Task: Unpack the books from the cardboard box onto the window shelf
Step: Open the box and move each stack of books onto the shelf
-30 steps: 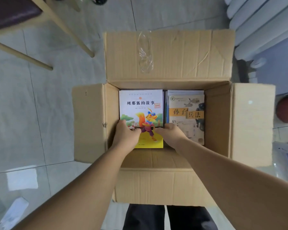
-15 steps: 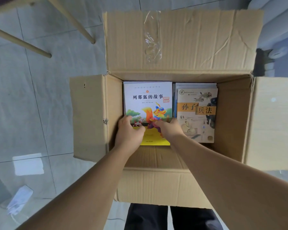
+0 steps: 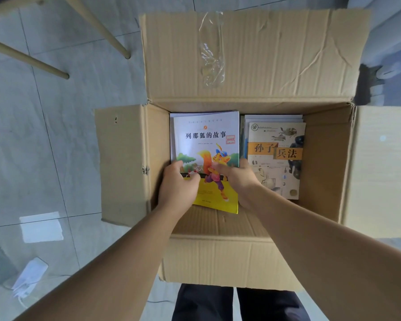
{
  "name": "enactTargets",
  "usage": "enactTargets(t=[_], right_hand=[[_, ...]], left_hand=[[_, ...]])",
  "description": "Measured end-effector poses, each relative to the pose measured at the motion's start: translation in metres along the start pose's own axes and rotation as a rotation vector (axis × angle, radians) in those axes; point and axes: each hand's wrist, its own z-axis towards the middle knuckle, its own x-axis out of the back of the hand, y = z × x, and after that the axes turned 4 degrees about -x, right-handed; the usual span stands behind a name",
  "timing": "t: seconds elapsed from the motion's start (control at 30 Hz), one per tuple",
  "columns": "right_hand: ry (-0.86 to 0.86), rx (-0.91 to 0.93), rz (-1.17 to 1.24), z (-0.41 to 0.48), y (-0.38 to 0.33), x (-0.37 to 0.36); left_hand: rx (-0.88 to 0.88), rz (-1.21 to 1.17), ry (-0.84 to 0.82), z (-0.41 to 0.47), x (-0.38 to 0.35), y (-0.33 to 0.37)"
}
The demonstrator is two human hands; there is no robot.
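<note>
An open cardboard box stands on the floor with its flaps spread. Inside on the left lies a stack topped by a white and yellow fox book. A beige book with an orange title band tops a second stack on the right. My left hand grips the fox book's near left edge. My right hand holds its near right edge, thumb on the cover. The book's near end is tilted up off the stack. The window shelf is not in view.
Wooden chair legs cross the tiled floor at the upper left. A white power adapter with a cable lies at the lower left. A white radiator stands at the upper right. My dark trouser legs are just behind the box.
Both hands have closed around the fox book's near edges and raised its near end slightly. The camera has come closer to the box.
</note>
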Motion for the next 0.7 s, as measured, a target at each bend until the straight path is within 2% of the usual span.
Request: enactTargets(t=[0.2,0.43,0.7], right_hand=[[-0.141,0.061,0.002,-0.001,-0.008,0.030],[-0.232,-0.034,0.052,-0.003,-0.003,0.056],[-0.175,0.035,0.047,0.001,0.012,0.047]], left_hand=[[-0.005,-0.149,-0.034,0.005,-0.002,-0.005],[0.186,-0.389,-0.051,0.020,-0.008,0.001],[0.168,-0.519,-0.109,0.028,-0.005,0.011]])
